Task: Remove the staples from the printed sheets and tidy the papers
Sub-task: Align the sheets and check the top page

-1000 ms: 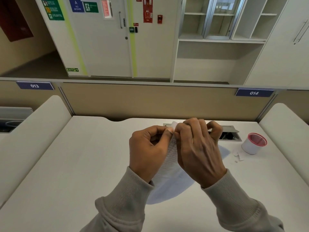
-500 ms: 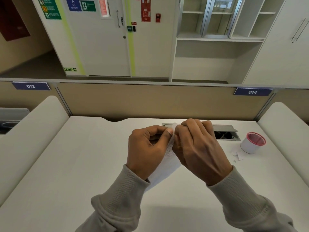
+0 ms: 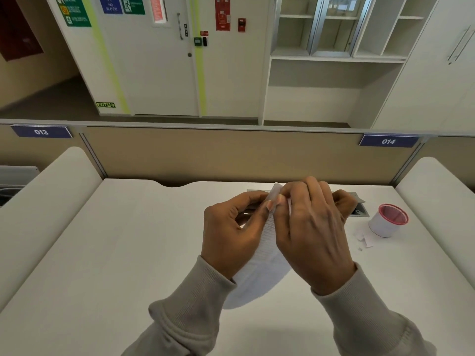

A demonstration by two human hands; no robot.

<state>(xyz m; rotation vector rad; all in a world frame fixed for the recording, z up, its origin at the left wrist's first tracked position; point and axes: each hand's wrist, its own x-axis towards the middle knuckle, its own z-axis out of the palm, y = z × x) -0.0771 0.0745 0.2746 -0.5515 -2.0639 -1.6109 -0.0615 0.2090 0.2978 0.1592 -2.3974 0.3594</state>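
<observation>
Printed sheets (image 3: 262, 263): raised above tabletop (image 3: 108, 253), long axis running from the fingers toward the person. Top corner pinched between left hand (image 3: 231, 235) and right hand (image 3: 311, 232), both equally near. Staple itself hidden under the fingertips.

White desk (image 3: 102, 253); open cable hatch (image 3: 359, 211) at back; tan partition (image 3: 205, 155) behind; door (image 3: 159, 73), shelving (image 3: 334, 34) beyond.

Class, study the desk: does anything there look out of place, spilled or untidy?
Yes: small paper scraps lie loose on the desk beside the red-rimmed cup, not in it. Left hand and right hand pinch the printed sheets.
</observation>
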